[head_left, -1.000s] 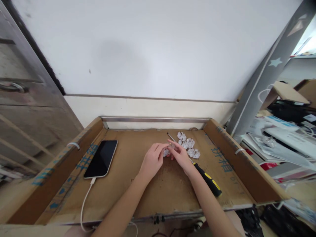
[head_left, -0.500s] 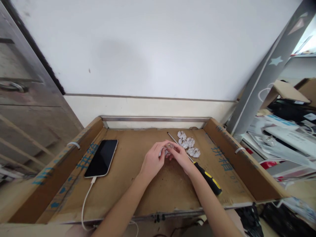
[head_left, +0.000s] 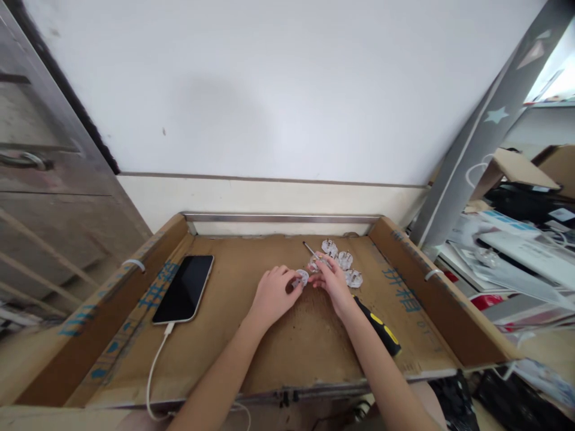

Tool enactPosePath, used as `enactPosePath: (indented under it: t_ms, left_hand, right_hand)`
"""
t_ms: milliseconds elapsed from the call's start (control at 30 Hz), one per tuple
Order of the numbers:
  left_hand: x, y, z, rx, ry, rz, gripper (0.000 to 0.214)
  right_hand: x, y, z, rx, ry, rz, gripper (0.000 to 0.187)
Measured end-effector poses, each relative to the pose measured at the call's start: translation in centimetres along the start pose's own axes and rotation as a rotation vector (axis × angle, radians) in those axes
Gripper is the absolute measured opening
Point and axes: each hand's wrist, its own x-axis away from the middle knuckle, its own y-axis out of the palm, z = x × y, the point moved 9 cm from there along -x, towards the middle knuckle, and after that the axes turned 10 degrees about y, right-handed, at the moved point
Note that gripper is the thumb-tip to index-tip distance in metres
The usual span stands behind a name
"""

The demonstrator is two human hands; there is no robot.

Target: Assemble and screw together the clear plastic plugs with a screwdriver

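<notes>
My left hand [head_left: 277, 294] pinches a small clear plastic plug piece [head_left: 301, 277] between thumb and fingers, over the middle of the cardboard. Just to its right, my right hand [head_left: 331, 282] has its fingers closed around another clear plastic piece [head_left: 314, 262], partly hidden by the fingers. Behind and beside the right hand lie several clear plug pieces with metal pins, among them a far one [head_left: 329, 247], a middle one [head_left: 345, 260] and a near one [head_left: 353, 278]. A black and yellow screwdriver [head_left: 380, 328] lies under my right forearm, its shaft partly covered.
A phone [head_left: 184, 290] with a white cable [head_left: 155, 365] lies on the left of the cardboard-lined tray [head_left: 224, 359]. Cardboard walls rise on its left and right [head_left: 413, 287]. A white wall [head_left: 269, 108] stands behind. Boxes and papers [head_left: 516, 239] are piled at the right.
My hands have moved apart from where they met. The right hand has shifted slightly right with a clear piece, while the left keeps the plug piece.
</notes>
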Motion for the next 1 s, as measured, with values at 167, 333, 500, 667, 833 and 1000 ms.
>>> enactPosePath:
  t_ms: [167, 333, 500, 667, 833, 1000]
  left_hand:
    - [-0.2, -1.2, -1.1, 0.040, -0.082, 0.063, 0.015]
    - [0.4, -2.3, -2.7, -0.120, -0.162, 0.081, 0.013]
    - [0.9, -2.3, -2.9, -0.170, -0.141, 0.028, 0.011]
    - [1.2, -1.7, -3.8, -0.054, -0.154, -0.089, 0.011]
    - [1.2, -2.5, -3.8, 0.010, -0.141, -0.030, 0.011]
    - [1.1, -3.2, -3.9, 0.206, -0.179, 0.153, 0.010]
  right_hand:
    - [0.2, -0.3, -0.4, 0.007, -0.027, 0.021, 0.063]
    - [0.3, -0.6, -0.6, 0.032, -0.059, 0.041, 0.064]
    - [0.2, -0.6, -0.8, 0.065, -0.098, 0.054, 0.065]
    - [0.2, -0.4, -1.1, 0.112, -0.127, 0.057, 0.067]
    - [0.4, 0.0, -1.2, 0.169, -0.145, 0.052, 0.064]
    - [0.7, 0.7, -1.3, 0.236, -0.213, 0.008, 0.054]
